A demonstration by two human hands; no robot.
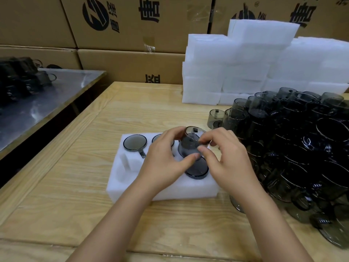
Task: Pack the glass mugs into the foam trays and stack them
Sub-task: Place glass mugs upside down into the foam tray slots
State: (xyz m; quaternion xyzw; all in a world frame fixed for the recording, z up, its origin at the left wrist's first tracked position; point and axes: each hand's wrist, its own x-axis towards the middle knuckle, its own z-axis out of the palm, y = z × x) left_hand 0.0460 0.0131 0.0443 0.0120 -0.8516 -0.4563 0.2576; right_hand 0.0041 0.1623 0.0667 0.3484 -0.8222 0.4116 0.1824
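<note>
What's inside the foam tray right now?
Foam tray: a far-left mug, a second mug partly behind the left hand, a near-right mug. The right hand helps hold a tilted mug above. Near-left slot empty; middle hidden.

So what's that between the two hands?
A tilted mug of dark glass, gripped by the left hand and the right hand over the foam tray; the head view shows it.

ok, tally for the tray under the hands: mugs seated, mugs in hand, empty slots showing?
Seated mugs in the foam tray: 3
Held mug, gripped by left hand and right hand: 1
Empty slots showing: 1
Total: 4 mugs, 1 empty slot; hands may hide more.
</note>
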